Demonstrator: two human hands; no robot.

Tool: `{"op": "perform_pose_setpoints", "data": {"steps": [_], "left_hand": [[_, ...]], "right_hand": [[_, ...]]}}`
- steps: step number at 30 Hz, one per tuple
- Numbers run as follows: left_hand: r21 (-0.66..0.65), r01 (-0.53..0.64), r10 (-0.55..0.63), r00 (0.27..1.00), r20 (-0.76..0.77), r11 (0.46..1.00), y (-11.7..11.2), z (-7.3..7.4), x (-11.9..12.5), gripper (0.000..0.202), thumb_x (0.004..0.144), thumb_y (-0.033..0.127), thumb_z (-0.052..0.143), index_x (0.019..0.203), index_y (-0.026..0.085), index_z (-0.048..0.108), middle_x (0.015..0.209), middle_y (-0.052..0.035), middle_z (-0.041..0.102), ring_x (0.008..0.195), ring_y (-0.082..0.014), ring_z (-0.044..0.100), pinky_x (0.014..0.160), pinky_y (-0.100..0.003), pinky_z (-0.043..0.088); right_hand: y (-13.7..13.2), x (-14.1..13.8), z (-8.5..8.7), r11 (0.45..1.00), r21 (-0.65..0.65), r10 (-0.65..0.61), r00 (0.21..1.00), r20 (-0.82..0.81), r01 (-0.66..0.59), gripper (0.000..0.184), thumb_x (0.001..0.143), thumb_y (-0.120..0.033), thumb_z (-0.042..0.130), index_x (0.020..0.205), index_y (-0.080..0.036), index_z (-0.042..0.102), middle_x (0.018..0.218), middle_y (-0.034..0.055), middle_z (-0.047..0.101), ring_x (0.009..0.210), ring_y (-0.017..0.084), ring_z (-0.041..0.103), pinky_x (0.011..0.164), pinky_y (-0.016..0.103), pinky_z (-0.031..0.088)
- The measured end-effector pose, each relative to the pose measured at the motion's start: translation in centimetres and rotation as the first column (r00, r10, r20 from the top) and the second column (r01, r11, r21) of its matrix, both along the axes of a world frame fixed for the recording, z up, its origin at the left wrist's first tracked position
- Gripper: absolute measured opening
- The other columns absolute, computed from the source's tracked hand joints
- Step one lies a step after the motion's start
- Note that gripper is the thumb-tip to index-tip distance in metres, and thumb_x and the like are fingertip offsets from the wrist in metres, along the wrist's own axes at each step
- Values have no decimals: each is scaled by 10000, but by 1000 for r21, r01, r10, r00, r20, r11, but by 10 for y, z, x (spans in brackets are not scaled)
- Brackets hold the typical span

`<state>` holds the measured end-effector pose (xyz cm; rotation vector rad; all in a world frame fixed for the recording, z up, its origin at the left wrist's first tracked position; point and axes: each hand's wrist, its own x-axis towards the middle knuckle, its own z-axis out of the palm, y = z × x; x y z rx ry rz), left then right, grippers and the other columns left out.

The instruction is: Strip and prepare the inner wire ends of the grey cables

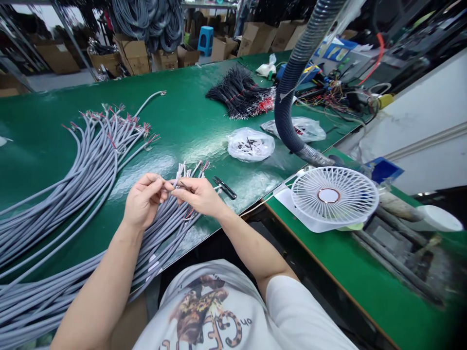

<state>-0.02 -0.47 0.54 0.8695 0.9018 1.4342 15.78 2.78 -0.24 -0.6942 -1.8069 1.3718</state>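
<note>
Both my hands meet over the front edge of a green table (189,121). My left hand (143,200) pinches a grey cable (174,183) near its stripped end. My right hand (199,194) pinches the thin wires at that same end, fingers closed. Under my hands lies a bundle of grey cables (166,228) with stripped red and white tips. A larger fan of grey cables (91,160) spreads to the left. Small black snips (225,187) lie just right of my right hand.
A clear bag of small parts (250,144) lies behind the snips, a second bag (304,129) farther right. Black and red wires (242,92) are heaped at the back. A ribbed hose (292,87) arcs down beside a white fan (333,196). Cardboard boxes (134,53) stand beyond.
</note>
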Motion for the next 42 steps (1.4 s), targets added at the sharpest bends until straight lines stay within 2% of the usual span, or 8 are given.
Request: {"op": "perform_pose_setpoints", "data": {"steps": [4, 9, 13, 16, 23, 30, 38, 42], "left_hand": [[-59, 19, -14, 997, 79, 998, 1, 1, 0, 205, 665, 249, 761, 723, 155, 587, 627, 8, 641, 465, -51, 497, 429, -151, 384], [-74, -23, 34, 987, 157, 997, 4, 3, -10, 187, 661, 224, 748, 785, 169, 619, 685, 18, 615, 495, -39, 495, 485, -158, 430], [-51, 65, -67, 997, -42, 997, 3, 7, -22, 412, 603, 238, 789, 999, 175, 694, 884, -30, 639, 579, -69, 525, 530, -209, 462], [-62, 200, -209, 929, -306, 978, 0, 5, -23, 437, 579, 194, 822, 1008, 175, 737, 825, -34, 635, 629, -95, 525, 570, -219, 451], [244, -34, 145, 878, -455, 969, -1, -7, -2, 87, 709, 254, 756, 770, 194, 767, 813, -47, 656, 817, -161, 592, 768, -276, 466], [101, -69, 78, 993, -90, 993, 1, -5, 1, 219, 756, 342, 717, 749, 173, 578, 830, -12, 614, 702, -124, 606, 566, -223, 492], [-22, 7, -3, 986, 165, 1000, 0, 4, -1, 202, 800, 296, 657, 729, 155, 531, 917, -47, 647, 825, -171, 664, 518, -211, 521], [-25, 17, -12, 981, 195, 1000, 0, 8, -1, 209, 793, 298, 652, 696, 154, 536, 883, -52, 672, 736, -164, 676, 472, -201, 489]], "right_hand": [[2, 7, 3, 981, 192, -18, 992, 128, -7, 286, 888, -311, 529, 660, -148, 585, 610, -16, 587, 576, 78, 508, 610, 198, 393], [2, 8, 1, 974, 224, -52, 990, 130, 22, 308, 891, -332, 525, 643, -155, 570, 592, -18, 581, 558, 79, 511, 597, 195, 386], [0, 8, -1, 974, 215, -98, 987, 131, 68, 318, 885, -337, 535, 623, -158, 555, 575, -20, 560, 541, 80, 492, 583, 198, 373], [-1, 7, 0, 974, 210, -112, 985, 130, 83, 285, 888, -325, 528, 662, -159, 580, 579, -22, 552, 544, 84, 486, 579, 202, 366], [-5, 7, 2, 942, 325, -138, 982, 131, 89, 232, 903, -272, 501, 760, -148, 635, 670, -6, 589, 604, 88, 511, 605, 192, 367], [0, 12, -6, 909, 400, -225, 943, 243, 114, 235, 904, -288, 509, 780, -156, 658, 685, 10, 618, 598, 94, 515, 608, 200, 351], [11, 33, 5, 893, 427, -299, 894, 334, 139, 279, 878, -307, 511, 658, -152, 584, 560, -38, 466, 527, 75, 379, 557, 202, 287], [32, 57, 8, 845, 451, -475, 789, 389, 286, 279, 846, -298, 508, 610, -154, 548, 537, -39, 425, 524, 84, 368, 547, 213, 277]]}}
